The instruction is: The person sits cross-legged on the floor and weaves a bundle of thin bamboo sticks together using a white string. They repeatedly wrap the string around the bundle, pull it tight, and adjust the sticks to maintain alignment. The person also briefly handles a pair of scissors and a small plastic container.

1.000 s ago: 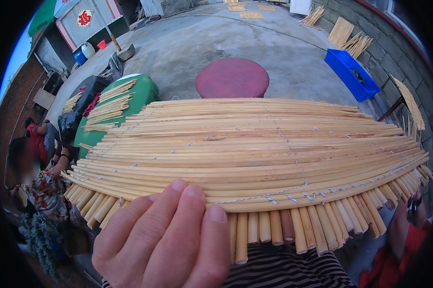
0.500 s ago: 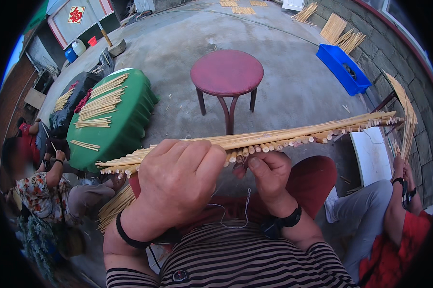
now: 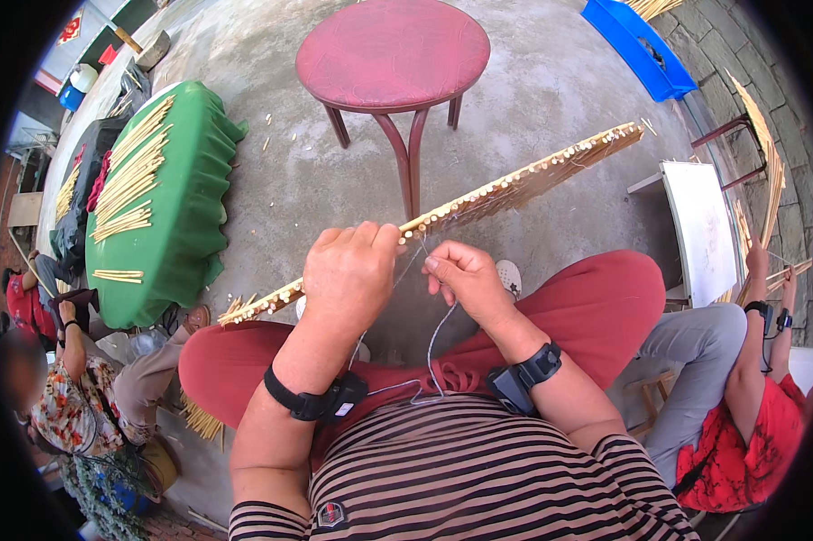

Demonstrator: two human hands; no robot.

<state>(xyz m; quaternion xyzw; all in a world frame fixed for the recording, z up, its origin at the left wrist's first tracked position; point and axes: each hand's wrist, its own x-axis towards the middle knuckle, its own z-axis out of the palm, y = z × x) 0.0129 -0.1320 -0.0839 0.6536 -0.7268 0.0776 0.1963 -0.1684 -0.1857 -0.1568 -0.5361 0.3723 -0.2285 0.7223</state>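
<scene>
Head view, single frame. My left hand (image 3: 348, 270) is curled over the near stretch of a long mat of bamboo sticks (image 3: 478, 197), seen edge-on, running from low left to the far right above my lap. Fingers pressed together on top of the mat, thumb hidden beneath. My right hand (image 3: 465, 281) sits just right of it, fingers pinching a pale thread (image 3: 435, 338) that loops down toward my striped shirt.

Surroundings: red round stool (image 3: 393, 54) beyond the mat, green-draped desk (image 3: 185, 216) at left carrying loose stick bundles (image 3: 131, 176), another person's arm (image 3: 756, 298) at far right.

Risk, my judgement: the far end hangs unsupported; a slack left grip could let the mat sag or twist. If the pinch slips, the thread may lose tension and sticks could work loose.
</scene>
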